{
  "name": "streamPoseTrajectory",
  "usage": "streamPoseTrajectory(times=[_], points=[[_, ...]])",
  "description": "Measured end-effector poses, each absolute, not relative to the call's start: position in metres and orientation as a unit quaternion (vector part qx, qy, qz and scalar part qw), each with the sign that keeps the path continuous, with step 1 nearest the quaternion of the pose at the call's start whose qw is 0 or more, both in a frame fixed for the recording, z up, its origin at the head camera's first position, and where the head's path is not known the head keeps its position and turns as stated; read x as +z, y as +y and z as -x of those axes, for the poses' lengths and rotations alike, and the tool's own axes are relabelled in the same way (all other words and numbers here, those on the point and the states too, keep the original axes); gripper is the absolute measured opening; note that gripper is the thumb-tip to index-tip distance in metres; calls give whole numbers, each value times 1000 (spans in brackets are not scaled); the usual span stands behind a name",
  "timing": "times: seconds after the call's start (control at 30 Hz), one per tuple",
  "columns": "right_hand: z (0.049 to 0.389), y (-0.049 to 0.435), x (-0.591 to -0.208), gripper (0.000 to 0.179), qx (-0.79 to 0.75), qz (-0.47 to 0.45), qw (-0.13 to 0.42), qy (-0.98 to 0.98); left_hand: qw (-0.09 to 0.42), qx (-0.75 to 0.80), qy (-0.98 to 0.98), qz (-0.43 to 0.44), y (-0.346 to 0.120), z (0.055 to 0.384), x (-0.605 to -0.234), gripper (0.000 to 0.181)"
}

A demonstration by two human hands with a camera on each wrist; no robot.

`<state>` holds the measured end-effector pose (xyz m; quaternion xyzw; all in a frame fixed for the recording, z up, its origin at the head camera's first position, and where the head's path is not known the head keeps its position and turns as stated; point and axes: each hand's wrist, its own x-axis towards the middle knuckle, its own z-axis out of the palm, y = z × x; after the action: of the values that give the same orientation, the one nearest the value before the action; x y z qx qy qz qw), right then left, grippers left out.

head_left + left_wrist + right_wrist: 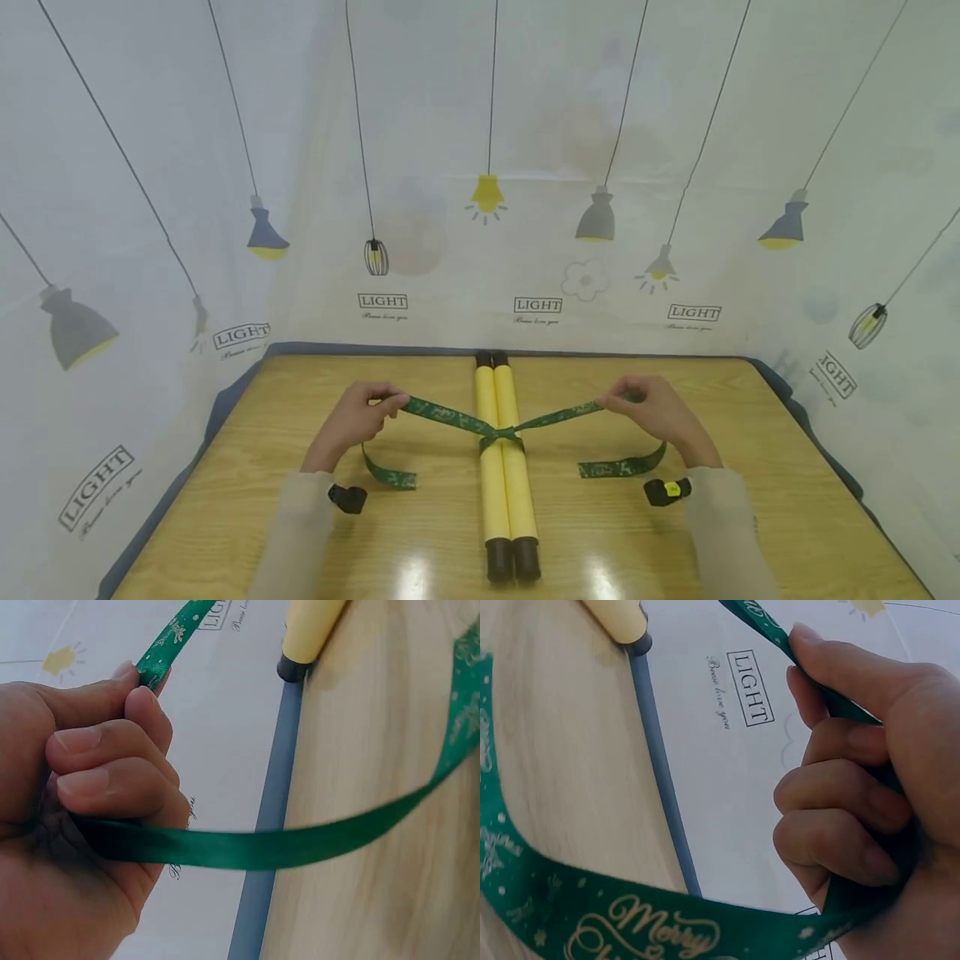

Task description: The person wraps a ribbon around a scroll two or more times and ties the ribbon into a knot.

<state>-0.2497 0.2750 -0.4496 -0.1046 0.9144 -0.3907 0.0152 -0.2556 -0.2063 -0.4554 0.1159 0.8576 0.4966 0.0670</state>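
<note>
Yellow-brown wood grain covers the table (247, 425), with two bright reflections at seven and five o'clock as the head view shows it. Blue edging (219, 410) follows its sides and far end, and a pale sheet (435, 108) printed with hanging lamps and framed LIGHT lettering stands around it, a yellow lamp print (487, 194) at twelve.

Two yellow tubes (493, 492) with dark end caps (499, 560) lie side by side mid-table, running from twelve to six. Around their middle goes a green ribbon (442, 415), crossing itself on top; whether it is knotted there is too small to tell.

From that crossing, the left hand (365, 412) is at nine o'clock and the right hand (652, 408) at three, both raised, knuckles bent. Each grip pinches the ribbon between thumb and forefinger, other fingers curled in. Loose tails hang from the palms, their ends at eight and four. Cream sleeves (296, 525) reach in, a black wrist device (347, 498) beside each cuff.
</note>
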Motion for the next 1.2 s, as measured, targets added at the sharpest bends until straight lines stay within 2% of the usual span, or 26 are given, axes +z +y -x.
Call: streamPoseTrajectory(times=[0.47, 0.67, 0.9, 1.2], points=[[247, 289, -459, 45, -358, 98, 43, 928, 39, 405, 904, -133, -242, 251, -468, 25], [246, 296, -469, 39, -360, 113, 52, 925, 57, 400, 907, -118, -251, 247, -476, 24], [245, 300, -479, 39, -363, 102, 86, 922, 86, 404, 907, -88, -257, 241, -481, 24], [248, 307, -500, 32, -362, 91, 132, 918, 84, 374, 922, -48, -258, 233, -490, 18]])
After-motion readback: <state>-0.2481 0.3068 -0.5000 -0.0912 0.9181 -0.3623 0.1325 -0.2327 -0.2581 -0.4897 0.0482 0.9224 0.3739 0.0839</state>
